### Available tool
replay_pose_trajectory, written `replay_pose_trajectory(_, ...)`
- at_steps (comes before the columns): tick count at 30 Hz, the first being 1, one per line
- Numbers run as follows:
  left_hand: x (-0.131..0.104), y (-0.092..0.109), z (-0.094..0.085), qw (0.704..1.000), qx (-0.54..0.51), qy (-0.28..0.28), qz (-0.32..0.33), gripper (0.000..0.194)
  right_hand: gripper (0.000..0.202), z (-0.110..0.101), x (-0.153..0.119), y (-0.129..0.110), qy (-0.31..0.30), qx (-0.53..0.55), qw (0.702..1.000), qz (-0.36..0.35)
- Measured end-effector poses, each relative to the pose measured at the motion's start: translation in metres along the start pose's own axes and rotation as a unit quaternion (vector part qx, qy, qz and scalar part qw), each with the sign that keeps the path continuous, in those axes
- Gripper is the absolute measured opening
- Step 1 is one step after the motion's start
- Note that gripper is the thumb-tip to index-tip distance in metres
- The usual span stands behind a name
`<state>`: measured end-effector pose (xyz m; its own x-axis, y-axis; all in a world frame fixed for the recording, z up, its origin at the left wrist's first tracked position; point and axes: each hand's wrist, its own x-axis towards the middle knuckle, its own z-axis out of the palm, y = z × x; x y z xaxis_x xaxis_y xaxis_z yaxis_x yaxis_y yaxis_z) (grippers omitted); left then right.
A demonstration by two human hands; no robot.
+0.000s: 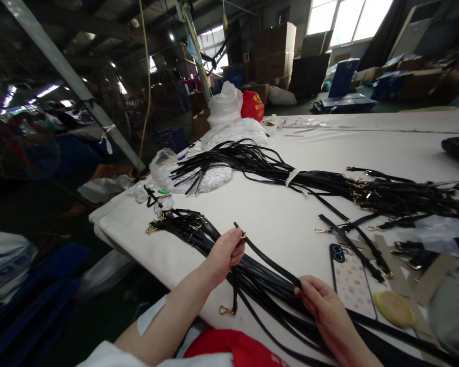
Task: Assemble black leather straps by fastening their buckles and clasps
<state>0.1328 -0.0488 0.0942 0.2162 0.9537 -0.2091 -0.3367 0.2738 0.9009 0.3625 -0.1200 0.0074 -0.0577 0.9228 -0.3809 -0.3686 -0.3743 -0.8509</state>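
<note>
Near the middle, my left hand pinches a black strap close to its gold buckle. A short end of the strap sticks up above those fingers. Lower right, my right hand grips the same strap between thumb and fingers, and the stretch between both hands runs slantwise. Below them lies a bundle of black straps with gold clasps at its far left end. A gold hook hangs on a short black piece under my left hand.
Behind lies a second strap bundle, tied with a white band. A patterned phone and a yellow round object lie at right. Plastic bags and a red bag stand at the back of the white table.
</note>
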Motion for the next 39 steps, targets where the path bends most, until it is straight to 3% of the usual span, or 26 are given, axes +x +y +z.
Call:
replay_pose_trajectory(5, -0.004, -0.014, 0.020, 0.990, 0.092, -0.093, -0.059, 0.044, 0.041, 0.003, 0.001, -0.002, -0.011, -0.013, 1.000, -0.019)
replay_pose_trajectory(9, -0.003, -0.009, 0.039, 0.959, 0.215, -0.175, -0.062, 0.039, 0.041, 0.002, 0.000, -0.007, -0.011, -0.074, 0.996, -0.045)
replay_pose_trajectory(11, 0.000, -0.004, 0.048, 0.929, 0.321, -0.183, -0.020, 0.036, 0.040, 0.001, -0.004, -0.012, -0.005, -0.138, 0.982, -0.131)
replay_pose_trajectory(15, 0.005, -0.006, 0.065, 0.826, 0.525, -0.199, 0.044, 0.024, 0.043, 0.003, -0.014, -0.021, 0.011, -0.275, 0.902, -0.332)
replay_pose_trajectory(18, 0.006, -0.019, 0.073, 0.790, 0.567, -0.221, 0.080, 0.017, 0.025, 0.004, -0.018, -0.021, 0.061, -0.292, 0.894, -0.335)
replay_pose_trajectory(22, 0.008, -0.028, 0.072, 0.810, 0.535, -0.233, 0.058, 0.016, 0.028, -0.001, -0.017, -0.015, 0.139, -0.205, 0.938, -0.242)
replay_pose_trajectory(25, 0.012, -0.028, 0.066, 0.819, 0.514, -0.252, 0.027, 0.018, 0.031, -0.004, -0.015, -0.012, 0.157, -0.144, 0.954, -0.211)
replay_pose_trajectory(39, 0.015, -0.037, 0.058, 0.817, 0.526, -0.233, 0.023, 0.022, 0.029, -0.003, -0.016, -0.011, 0.154, -0.138, 0.955, -0.215)
